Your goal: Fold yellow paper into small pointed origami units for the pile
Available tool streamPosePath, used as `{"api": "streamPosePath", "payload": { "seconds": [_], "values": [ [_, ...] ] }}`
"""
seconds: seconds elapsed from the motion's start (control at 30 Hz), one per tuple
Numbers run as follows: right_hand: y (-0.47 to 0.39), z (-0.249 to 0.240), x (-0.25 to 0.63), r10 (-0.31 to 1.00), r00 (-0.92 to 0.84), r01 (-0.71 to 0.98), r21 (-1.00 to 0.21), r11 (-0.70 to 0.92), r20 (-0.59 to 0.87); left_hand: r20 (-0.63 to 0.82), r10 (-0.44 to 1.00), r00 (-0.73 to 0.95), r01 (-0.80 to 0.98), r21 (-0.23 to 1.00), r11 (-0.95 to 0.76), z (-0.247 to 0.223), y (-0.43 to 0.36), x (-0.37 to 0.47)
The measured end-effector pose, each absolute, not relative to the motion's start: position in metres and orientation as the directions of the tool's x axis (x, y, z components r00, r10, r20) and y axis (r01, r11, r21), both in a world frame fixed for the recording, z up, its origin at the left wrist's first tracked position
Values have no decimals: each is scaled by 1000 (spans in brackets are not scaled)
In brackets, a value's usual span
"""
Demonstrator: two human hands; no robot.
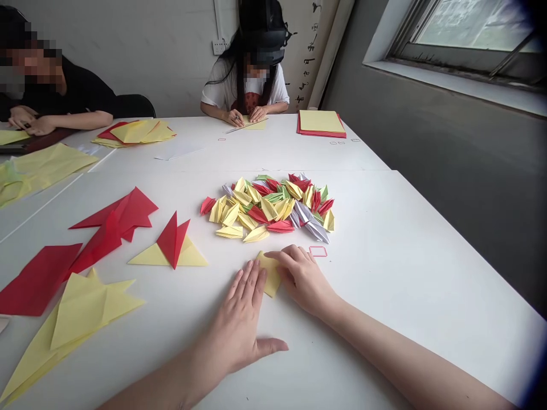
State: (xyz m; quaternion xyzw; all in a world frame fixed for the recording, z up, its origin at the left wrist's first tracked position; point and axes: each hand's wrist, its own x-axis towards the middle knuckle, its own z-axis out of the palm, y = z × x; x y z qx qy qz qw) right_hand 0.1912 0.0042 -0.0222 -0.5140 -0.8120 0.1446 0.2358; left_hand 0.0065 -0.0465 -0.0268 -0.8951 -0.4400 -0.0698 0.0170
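Note:
A folded piece of yellow paper [270, 276] lies on the white table between my two hands. My left hand [243, 319] rests flat, fingers stretched forward and thumb out to the side, its fingertips along the paper's left edge. With bent fingers, my right hand [303, 276] presses on the paper's upper right part; the index fingertip is near its top point. Just beyond is a pile of small folded paper pieces [269, 208] in yellow, red, green and pale purple. Left of my hands, a red folded sheet [173, 239] sits on a yellow folded triangle [192, 254].
Creased red sheets [38, 279] and yellow sheets [81, 310] lie at the left. Across the table, a person [252, 85] in a headset works on yellow paper beside a stack of square sheets [320, 121]. Another person [64, 97] sits far left near more yellow sheets [145, 131].

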Motion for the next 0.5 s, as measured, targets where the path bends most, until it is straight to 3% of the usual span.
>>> {"api": "streamPosePath", "payload": {
  "seconds": [0.2,0.5],
  "values": [
    [1,-22,182,782,-573,755,-212,620,248,201,816,543,828,32,-559,-34,-63,5],
    [4,-21,181,839,-505,828,-160,537,201,93,853,514,840,150,-522,-31,-61,2]
  ]
}}
